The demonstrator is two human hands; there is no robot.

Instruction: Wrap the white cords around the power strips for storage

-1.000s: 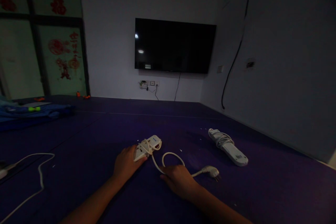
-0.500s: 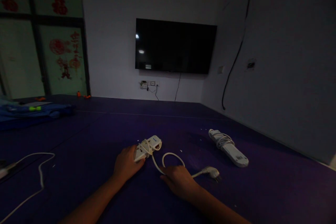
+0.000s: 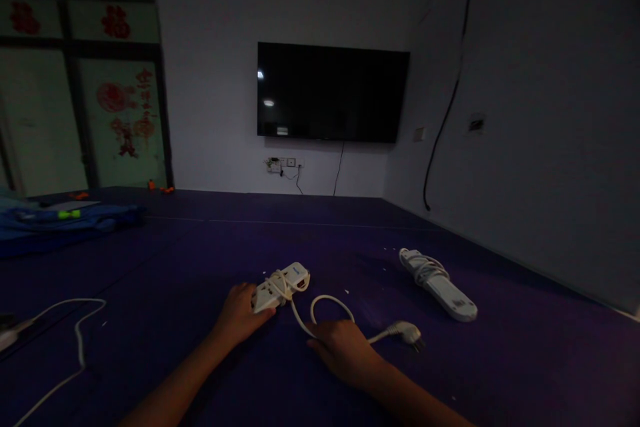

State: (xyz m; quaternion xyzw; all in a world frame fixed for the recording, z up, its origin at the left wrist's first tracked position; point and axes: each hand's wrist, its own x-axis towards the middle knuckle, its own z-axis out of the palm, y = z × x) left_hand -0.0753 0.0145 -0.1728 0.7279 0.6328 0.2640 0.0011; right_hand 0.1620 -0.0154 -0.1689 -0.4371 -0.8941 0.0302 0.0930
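A white power strip (image 3: 295, 273) lies in front of me, with part of its cord wound around its middle. My left hand (image 3: 243, 313) is closed around the strip's near left end. The loose stretch of the white cord (image 3: 330, 297) makes a loop to the right of the strip. My right hand (image 3: 345, 350) is closed on this cord, its fingertips hidden beneath the hand. Just beyond the right hand, the white plug (image 3: 406, 332) rests with its prongs pointing right.
Further right lies a second white power strip (image 3: 445, 290), its cord wrapped around it. A white cable (image 3: 80, 333) curves at the left. Folded blue cloth (image 3: 95, 219) is at the far left on the purple surface (image 3: 240, 240). A television (image 3: 333, 93) hangs on the far wall.
The view has tilted slightly, so everything sits a little lower. My left hand has slid slightly back toward the strip's near end. My right hand keeps its hold on the cord.
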